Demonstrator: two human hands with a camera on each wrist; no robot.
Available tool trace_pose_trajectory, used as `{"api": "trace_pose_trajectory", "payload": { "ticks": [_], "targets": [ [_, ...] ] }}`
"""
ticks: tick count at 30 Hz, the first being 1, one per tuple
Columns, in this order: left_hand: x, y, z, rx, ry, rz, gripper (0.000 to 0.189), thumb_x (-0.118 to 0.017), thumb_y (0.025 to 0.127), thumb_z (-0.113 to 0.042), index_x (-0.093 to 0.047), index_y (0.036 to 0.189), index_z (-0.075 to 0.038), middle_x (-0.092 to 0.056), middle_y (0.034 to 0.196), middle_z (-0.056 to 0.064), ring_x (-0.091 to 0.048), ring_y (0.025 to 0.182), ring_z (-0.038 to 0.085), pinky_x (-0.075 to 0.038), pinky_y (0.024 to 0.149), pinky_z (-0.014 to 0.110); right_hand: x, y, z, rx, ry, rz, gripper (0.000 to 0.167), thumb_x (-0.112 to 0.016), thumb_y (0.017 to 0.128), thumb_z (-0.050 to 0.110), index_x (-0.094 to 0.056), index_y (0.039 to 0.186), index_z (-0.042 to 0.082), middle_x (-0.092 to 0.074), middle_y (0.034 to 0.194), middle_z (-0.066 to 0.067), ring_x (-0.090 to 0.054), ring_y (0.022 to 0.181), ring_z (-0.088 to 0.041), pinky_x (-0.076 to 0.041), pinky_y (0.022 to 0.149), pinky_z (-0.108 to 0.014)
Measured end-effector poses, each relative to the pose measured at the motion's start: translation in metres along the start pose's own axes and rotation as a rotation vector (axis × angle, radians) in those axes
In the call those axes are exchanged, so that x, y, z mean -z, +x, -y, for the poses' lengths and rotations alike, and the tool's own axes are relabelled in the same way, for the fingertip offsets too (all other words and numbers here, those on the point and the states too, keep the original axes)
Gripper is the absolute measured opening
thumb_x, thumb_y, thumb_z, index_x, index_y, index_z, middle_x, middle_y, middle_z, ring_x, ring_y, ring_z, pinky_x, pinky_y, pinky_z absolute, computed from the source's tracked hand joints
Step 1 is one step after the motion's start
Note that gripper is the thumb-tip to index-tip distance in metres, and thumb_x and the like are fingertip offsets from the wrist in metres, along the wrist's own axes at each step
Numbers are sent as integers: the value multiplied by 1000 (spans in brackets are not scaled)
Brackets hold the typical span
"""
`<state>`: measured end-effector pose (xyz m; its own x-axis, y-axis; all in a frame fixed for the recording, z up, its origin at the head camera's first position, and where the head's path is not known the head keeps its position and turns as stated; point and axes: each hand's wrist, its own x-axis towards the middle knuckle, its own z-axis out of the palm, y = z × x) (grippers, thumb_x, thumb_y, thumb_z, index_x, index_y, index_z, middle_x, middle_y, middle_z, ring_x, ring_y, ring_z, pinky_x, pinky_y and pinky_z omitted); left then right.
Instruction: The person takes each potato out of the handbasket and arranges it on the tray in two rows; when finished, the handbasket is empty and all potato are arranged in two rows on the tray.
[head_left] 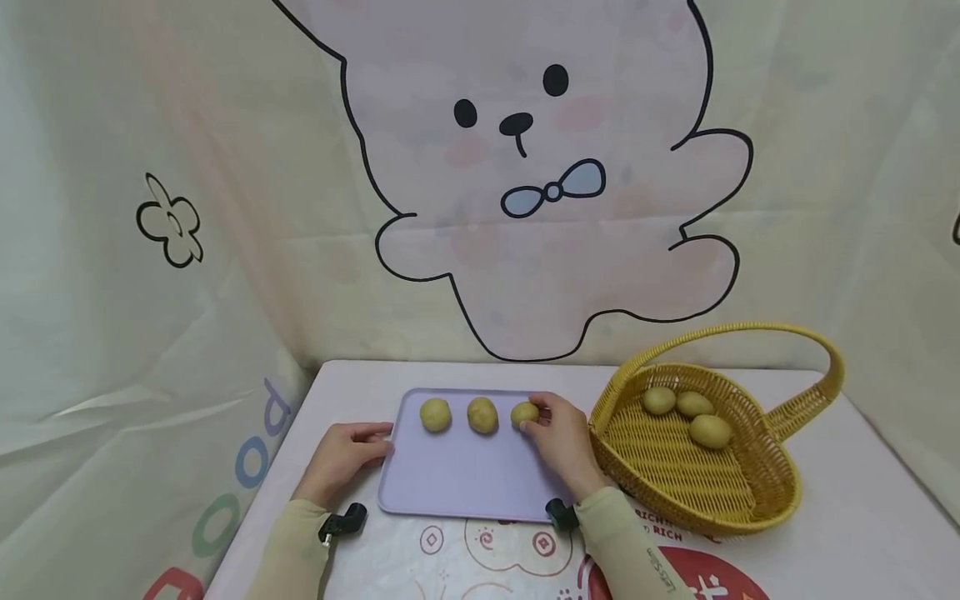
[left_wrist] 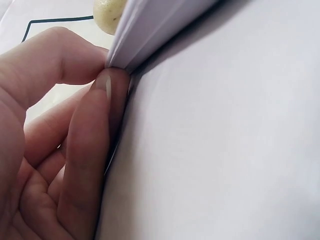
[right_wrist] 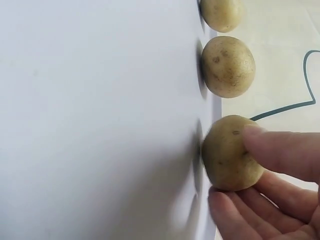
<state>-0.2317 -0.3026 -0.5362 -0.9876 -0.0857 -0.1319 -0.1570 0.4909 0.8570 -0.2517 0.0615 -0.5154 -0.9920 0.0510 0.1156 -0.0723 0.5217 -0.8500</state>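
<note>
A lilac tray (head_left: 465, 479) lies on the table with three potatoes in a row along its far side. At the row's right end, my right hand (head_left: 564, 440) holds a potato (right_wrist: 227, 155) between thumb and fingers, low over the tray surface. The middle potato (head_left: 482, 415) and the left potato (head_left: 435, 415) rest apart from it. My left hand (head_left: 339, 460) is at the tray's left edge; in the left wrist view its thumb and a finger pinch the tray rim (left_wrist: 132, 37).
To the right of the tray stands a yellow woven basket (head_left: 637, 492) with a tall arched handle (head_left: 750, 327) and three potatoes (head_left: 709, 432) inside. A printed cloth (head_left: 427, 567) covers the table nearest me. A curtain with a bear drawing (head_left: 517, 250) hangs behind the table.
</note>
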Motion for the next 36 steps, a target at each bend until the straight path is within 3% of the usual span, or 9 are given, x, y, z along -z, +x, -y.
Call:
{"api": "trace_pose_trajectory", "payload": {
  "ticks": [9,16,20,23,27,31,36],
  "targets": [
    [-7,6,-5,-15,-13,23,39,-87,86,-19,-83,124,-13,-75,85,-1,-67,79,12,-51,74,22,8,-5,-2,-15,-57,-29,41,-84,88,-1,-74,128,-3,-77,125,-22,-75,115,-36,-60,100,-50],
    [-12,11,-8,-26,-21,39,40,-88,84,-19,-83,124,-12,-75,85,0,-67,78,11,-52,74,21,19,-6,2,14,-162,-40,51,-86,87,6,-71,135,-2,-73,134,-24,-69,127,-41,-53,111,-55],
    [-12,12,-9,-35,-10,50,39,-88,85,-20,-83,124,-13,-75,87,0,-68,80,11,-52,75,21,27,-13,12,24,-188,-3,56,-86,89,12,-69,141,3,-69,142,-20,-64,136,-40,-50,116,-55],
    [-11,9,-9,-25,4,42,41,-88,87,-22,-82,126,-14,-77,91,0,-68,83,11,-53,77,21,38,-28,21,75,-185,63,55,-87,90,17,-69,142,7,-69,144,-16,-65,135,-39,-52,114,-54],
    [-8,4,-7,2,5,18,44,-89,87,-23,-81,129,-13,-78,94,1,-69,84,11,-54,77,20,69,-55,31,179,-144,181,48,-87,91,18,-73,136,9,-74,137,-10,-72,123,-36,-60,103,-49],
    [-5,1,-4,14,7,31,46,-89,87,-25,-80,131,-13,-78,95,1,-69,83,9,-53,77,20,119,-76,28,279,-168,274,39,-86,93,21,-77,130,13,-78,128,-5,-76,113,-26,-64,95,-40],
    [1,-1,-2,11,11,32,47,-88,88,-24,-79,132,-13,-78,96,1,-68,83,7,-53,77,19,182,-76,12,292,-314,291,33,-85,94,25,-79,125,17,-80,120,2,-77,109,-18,-63,95,-42]
  ]
}}
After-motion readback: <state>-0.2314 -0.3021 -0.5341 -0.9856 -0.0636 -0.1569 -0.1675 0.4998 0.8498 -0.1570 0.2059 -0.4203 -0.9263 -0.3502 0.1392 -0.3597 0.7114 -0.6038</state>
